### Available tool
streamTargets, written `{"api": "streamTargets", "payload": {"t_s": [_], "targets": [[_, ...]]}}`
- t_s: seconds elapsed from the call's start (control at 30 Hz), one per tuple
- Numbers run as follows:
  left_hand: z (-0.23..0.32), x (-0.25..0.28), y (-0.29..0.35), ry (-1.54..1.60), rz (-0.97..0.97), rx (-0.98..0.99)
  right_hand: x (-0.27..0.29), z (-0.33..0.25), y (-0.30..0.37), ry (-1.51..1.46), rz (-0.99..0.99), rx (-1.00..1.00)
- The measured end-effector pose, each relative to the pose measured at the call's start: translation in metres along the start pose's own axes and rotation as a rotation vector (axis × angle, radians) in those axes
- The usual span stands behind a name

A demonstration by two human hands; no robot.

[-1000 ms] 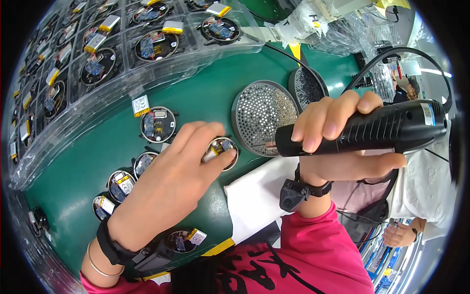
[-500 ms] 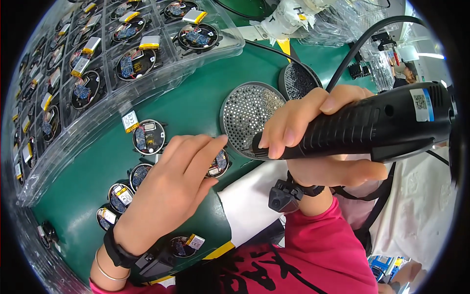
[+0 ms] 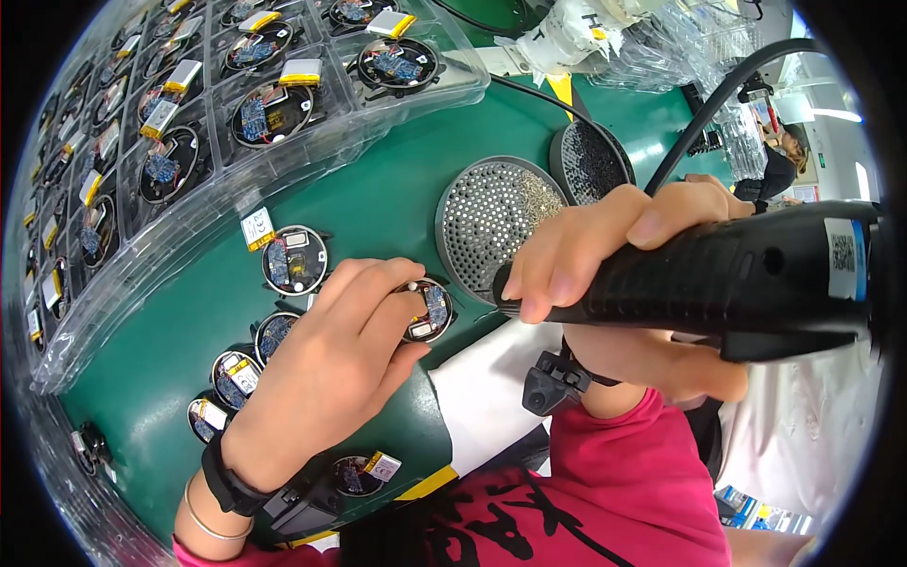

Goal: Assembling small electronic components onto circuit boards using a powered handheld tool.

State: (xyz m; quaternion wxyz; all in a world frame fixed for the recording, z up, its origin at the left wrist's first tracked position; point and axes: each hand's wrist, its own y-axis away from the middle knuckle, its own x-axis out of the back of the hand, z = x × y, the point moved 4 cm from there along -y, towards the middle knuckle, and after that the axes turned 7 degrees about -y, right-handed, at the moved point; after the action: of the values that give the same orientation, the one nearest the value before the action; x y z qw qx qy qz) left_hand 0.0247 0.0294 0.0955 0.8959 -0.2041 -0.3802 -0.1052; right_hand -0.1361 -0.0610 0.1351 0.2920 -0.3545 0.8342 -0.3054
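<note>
Near the middle of the green tabletop [image 3: 368,203] lies a round case [image 3: 437,312], its small circuit board facing up. The left hand [image 3: 331,340] holds it by its left side, narrow, with the fingers bent over the edge and the thumb at the lower rim. The right hand [image 3: 609,231] is closed around a thick black power screwdriver [image 3: 704,279]; the tool's front end is partly hidden by the fingers. A black cable [image 3: 713,109] rises behind that hand.

Just beyond the case sits a grey dish [image 3: 477,222] full of holes, with silvery bits heaped at its far right. Beside it stands a smaller dark dish [image 3: 558,170] of black bits. Nearer the body, a white cloth [image 3: 482,392] is spread at the edge.

Left of the case lies an open case [image 3: 300,260] with a flat battery [image 3: 257,229] beside its upper left rim. Three more cases [image 3: 234,380] form a slanting row along the left forearm, and another case [image 3: 351,477] lies near the table's front edge. At upper left, a clear plastic tray [image 3: 316,156] carries many similar cases in its compartments.
</note>
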Motion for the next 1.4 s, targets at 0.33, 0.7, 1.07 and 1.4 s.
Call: {"api": "streamTargets", "payload": {"t_s": [0.33,0.7,1.07,1.4], "targets": [[0.001,0.001,-0.001,-0.015,0.014,-0.001,0.003,-0.007,-0.001,0.071,-0.043,-0.075],[0.003,-0.002,-0.002,0.004,0.014,0.004,0.004,-0.008,0.002,0.077,-0.059,-0.025],[0.016,-0.006,-0.007,0.049,0.098,0.145,0.0,-0.009,0.009,-0.33,0.242,0.085],[0.016,-0.008,-0.007,0.04,0.124,0.1,-0.011,-0.004,0.009,-0.234,0.4,-0.178]]}}
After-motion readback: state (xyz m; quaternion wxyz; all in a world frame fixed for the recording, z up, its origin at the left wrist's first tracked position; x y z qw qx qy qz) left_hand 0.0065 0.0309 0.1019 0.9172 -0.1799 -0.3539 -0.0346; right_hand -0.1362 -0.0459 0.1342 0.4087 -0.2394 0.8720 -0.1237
